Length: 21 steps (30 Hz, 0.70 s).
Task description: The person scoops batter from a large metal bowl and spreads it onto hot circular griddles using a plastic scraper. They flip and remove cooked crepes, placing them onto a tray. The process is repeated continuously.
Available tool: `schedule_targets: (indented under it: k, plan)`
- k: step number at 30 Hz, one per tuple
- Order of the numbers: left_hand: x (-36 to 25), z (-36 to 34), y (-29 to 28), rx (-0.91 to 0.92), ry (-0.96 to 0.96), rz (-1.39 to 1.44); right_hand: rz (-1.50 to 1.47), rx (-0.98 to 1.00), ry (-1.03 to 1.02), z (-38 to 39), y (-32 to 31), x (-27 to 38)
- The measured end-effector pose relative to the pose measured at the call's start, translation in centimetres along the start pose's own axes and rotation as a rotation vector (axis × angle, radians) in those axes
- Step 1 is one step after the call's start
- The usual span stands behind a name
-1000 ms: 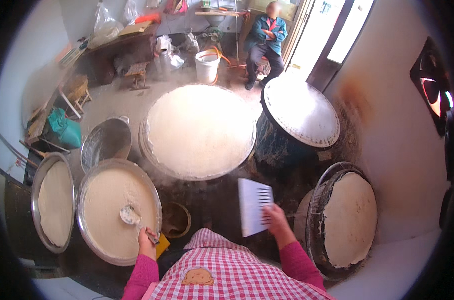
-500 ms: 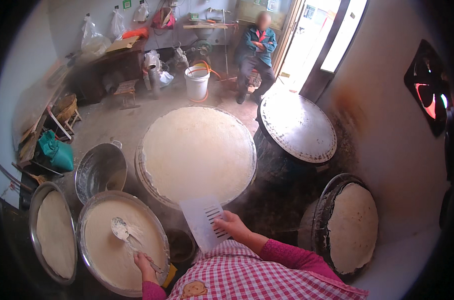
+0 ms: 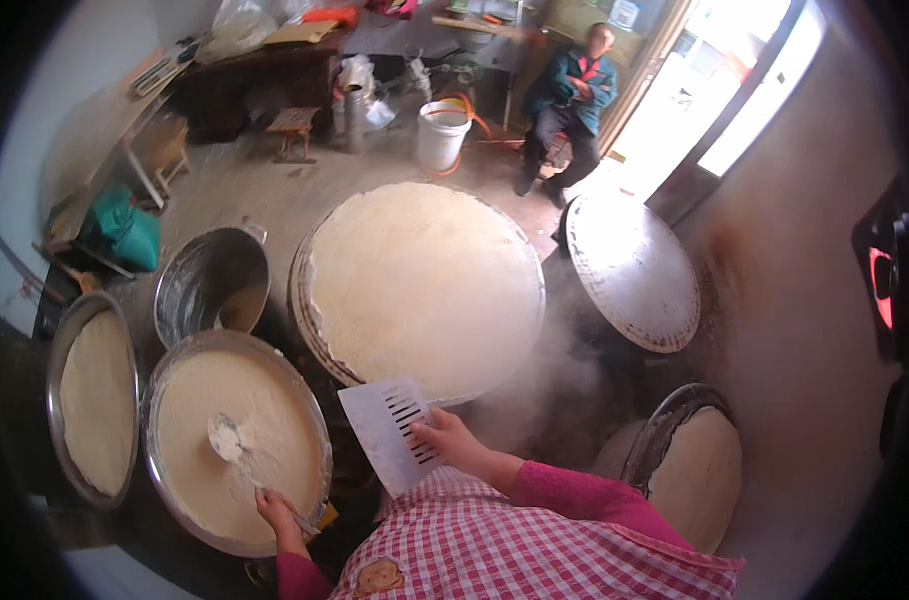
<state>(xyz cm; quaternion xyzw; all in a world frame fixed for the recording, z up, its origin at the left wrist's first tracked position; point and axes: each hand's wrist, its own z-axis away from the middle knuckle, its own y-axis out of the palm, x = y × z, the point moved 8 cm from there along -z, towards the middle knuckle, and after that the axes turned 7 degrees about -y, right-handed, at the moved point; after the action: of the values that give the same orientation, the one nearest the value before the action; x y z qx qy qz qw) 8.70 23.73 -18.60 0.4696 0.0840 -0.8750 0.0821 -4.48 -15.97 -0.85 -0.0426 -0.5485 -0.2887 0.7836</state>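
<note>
My left hand [image 3: 275, 508] is closed around the handle of a metal ladle [image 3: 224, 436]. The ladle's bowl sits at the surface of pale batter [image 3: 190, 470] in a wide metal basin [image 3: 320, 400]. In my right hand [image 3: 451, 440] is a flat, whitish scraper [image 3: 370, 412] with a row of dark slots. Its far edge overlaps the near rim of a large round griddle [image 3: 325, 362] in my view; whether they touch I cannot tell. A broad, thin pale sheet [image 3: 425, 280] covers this griddle.
Right of it stands a bare, shiny round griddle [image 3: 630, 270]. A second basin of batter [image 3: 100, 400] and a deep metal pot [image 3: 215, 275] are at left. Another round pan with a pale sheet [image 3: 695, 480] stands lower right. Steam drifts nearby. A person [image 3: 572, 100] sits by the doorway.
My view has shifted, so the room sits farther right in the picture. The ladle's bowl has moved slightly within the batter. Both hands keep their grip, and more steam shows beside the griddle.
</note>
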Motion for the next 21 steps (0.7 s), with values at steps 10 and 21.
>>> schedule_targets:
  k: [10,21]
  plan:
    - [1.3,3.5,4.1,0.115,-0.052,-0.266,0.098,-0.005,0.083,-4.7,-4.9,-1.9]
    - [-0.2,1.9,5.0,0.075,0.048,-0.594,0.162,0.049,0.13,-6.8,-3.7,-2.3]
